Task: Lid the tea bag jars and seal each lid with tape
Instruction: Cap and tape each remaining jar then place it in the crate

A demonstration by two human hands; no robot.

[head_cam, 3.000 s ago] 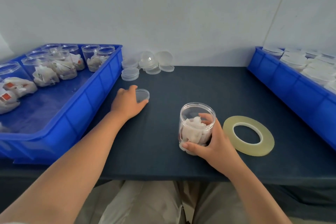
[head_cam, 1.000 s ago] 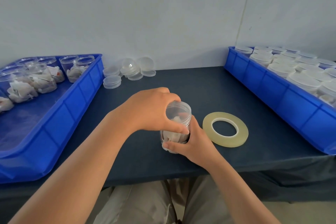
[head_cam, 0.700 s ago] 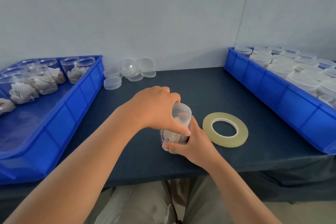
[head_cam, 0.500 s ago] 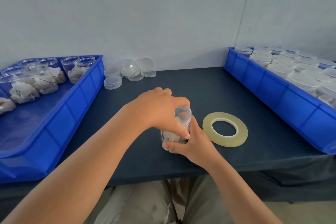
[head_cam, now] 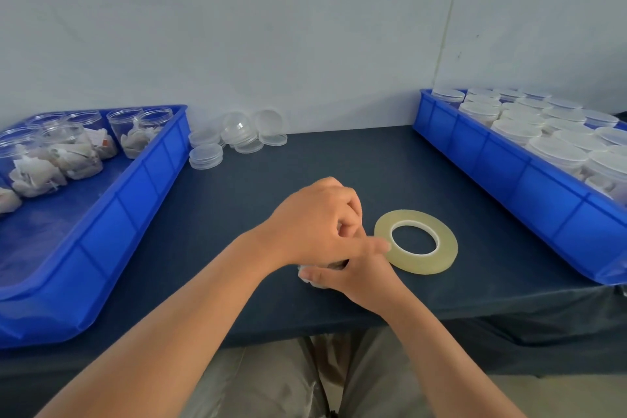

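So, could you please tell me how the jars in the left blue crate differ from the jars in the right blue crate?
The jars in the left crate stand open, without lids; the jars in the right crate each carry a pale lid. The left jars are few and loosely grouped at the far end; the right jars are many and packed closely. Both sets are clear plastic and sit in blue crates.

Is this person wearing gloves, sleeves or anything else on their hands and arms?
No. The left hand and right hand are bare, with no gloves, rings or watch in view. The left forearm and right forearm are uncovered too, with no sleeves in the picture. Grey-beige trousers show below the table edge.
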